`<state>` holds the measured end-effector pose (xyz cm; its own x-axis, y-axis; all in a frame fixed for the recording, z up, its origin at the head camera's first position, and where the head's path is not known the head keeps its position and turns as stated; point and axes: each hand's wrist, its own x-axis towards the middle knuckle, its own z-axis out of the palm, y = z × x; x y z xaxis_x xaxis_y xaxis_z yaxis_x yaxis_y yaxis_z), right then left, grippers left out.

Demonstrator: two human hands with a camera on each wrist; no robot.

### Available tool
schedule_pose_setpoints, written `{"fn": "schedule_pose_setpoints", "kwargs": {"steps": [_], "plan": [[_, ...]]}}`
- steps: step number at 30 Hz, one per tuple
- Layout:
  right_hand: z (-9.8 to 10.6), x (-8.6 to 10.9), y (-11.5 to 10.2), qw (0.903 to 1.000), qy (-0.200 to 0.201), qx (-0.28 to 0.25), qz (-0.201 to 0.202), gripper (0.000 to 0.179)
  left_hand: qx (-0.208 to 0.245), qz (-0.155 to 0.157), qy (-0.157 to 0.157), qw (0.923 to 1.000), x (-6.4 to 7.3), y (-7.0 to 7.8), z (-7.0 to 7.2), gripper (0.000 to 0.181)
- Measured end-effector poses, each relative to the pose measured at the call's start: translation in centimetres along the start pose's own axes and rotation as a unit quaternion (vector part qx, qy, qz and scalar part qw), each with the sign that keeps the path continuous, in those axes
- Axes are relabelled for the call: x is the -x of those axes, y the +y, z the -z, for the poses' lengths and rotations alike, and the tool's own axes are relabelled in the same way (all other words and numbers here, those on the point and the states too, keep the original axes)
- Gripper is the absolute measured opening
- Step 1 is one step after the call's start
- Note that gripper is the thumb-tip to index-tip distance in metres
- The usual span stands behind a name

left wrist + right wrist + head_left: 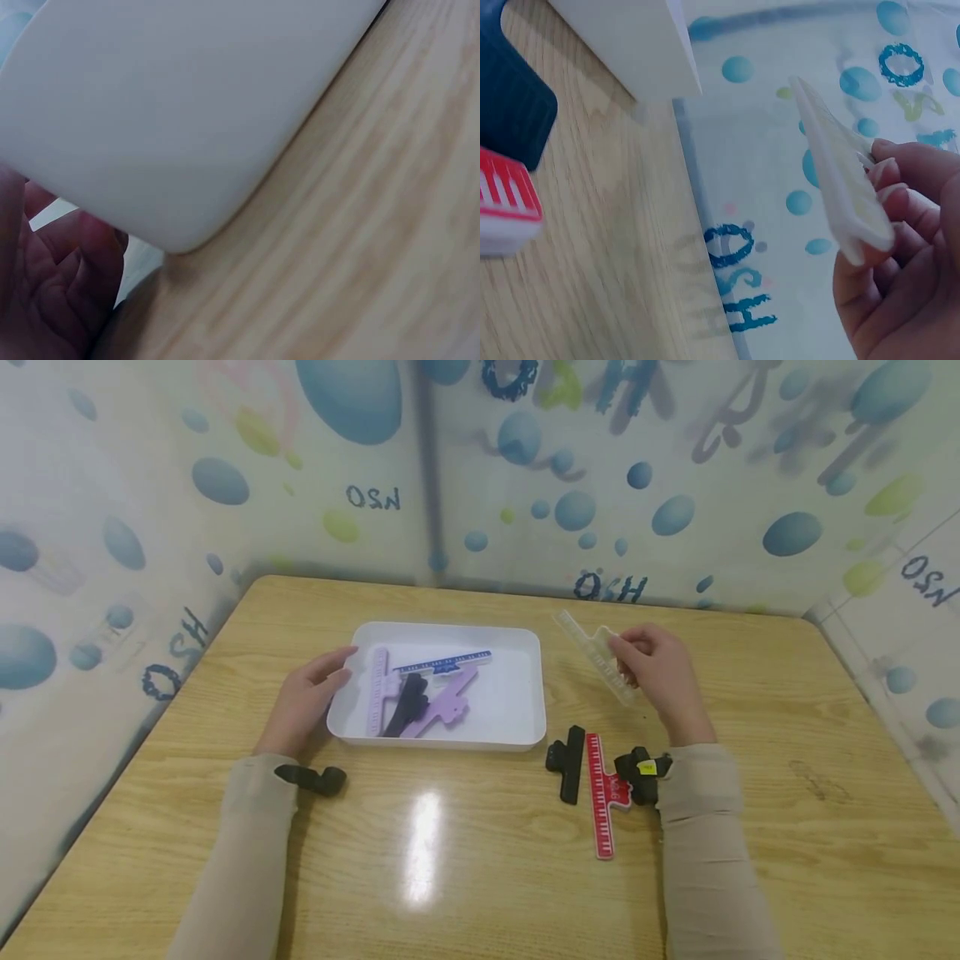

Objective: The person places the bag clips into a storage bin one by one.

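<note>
My right hand point(660, 672) pinches a clear, whitish ruler-edged clip point(592, 656) between thumb and fingers, raised right of the white tray point(495, 745). In the right wrist view the clip point(840, 172) is seen nearly edge-on. At the tray's left side, my left hand point(303, 697) touches the rim with relaxed fingers; the left wrist view shows its bent fingers point(97, 255) against the tray wall point(172, 112). Inside the tray lie a lilac clip point(377, 693), a blue ruler-edged clip point(450, 662), a black clip point(408, 702) and a purple clip point(450, 703).
Below the right hand, a black clip point(573, 764) and a red ruler-edged clip point(600, 802) lie on the wooden table point(495, 877). A black strap with a yellow label point(647, 767) is at the right wrist, overlapping the red clip in view. A patterned wall point(480, 460) stands behind the table.
</note>
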<state>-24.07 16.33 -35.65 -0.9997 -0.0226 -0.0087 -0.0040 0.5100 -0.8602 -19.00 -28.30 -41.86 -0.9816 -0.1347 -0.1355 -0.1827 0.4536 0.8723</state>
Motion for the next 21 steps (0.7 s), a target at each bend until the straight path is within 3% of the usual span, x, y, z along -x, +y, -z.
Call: {"fn": "schedule_pose_setpoints", "kwargs": {"steps": [10, 21], "plan": [[-1.5, 0.1, -0.8, 0.9974, -0.012, -0.070, 0.009, 0.040, -0.002, 0.006, -0.001, 1.0000, -0.1, 0.1, -0.1, 0.040], [-4.5, 0.2, -1.7, 0.9870, -0.034, -0.157, 0.008, 0.037, 0.002, 0.000, -0.002, 1.0000, 0.0, 0.1, 0.0, 0.040]]}}
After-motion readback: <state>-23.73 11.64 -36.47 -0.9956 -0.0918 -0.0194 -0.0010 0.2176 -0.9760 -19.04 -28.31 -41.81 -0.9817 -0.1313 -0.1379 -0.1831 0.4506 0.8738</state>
